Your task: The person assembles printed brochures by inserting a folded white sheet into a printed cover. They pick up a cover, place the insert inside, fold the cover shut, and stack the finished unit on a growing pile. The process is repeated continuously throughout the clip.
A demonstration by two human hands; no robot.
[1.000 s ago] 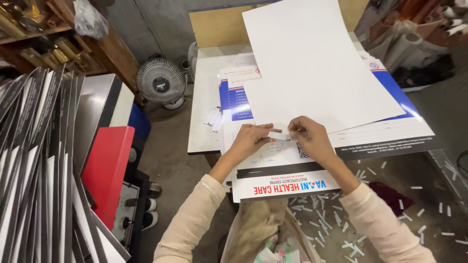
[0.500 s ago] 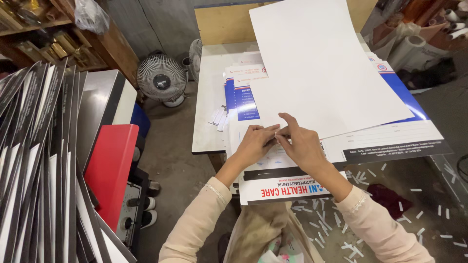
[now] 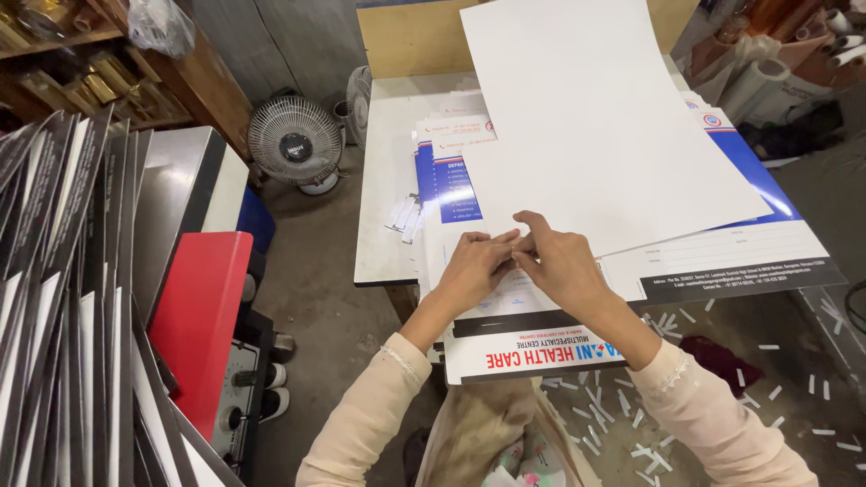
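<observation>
left hand [image 3: 474, 268] grip: pinching white sheet [image 3: 586, 126] edge | right hand [image 3: 561, 266] grip: pinching same edge, fingertips touching | sheet over printed stack [image 3: 541, 347], tabletop [image 3: 383, 207] front edge

A large blank white sheet [image 3: 595, 126] lies flat and slightly skewed atop a stack of printed blue-and-white posters [image 3: 722, 243], its near corner at six o'clock pinched up, its far edge toward twelve o'clock
</observation>
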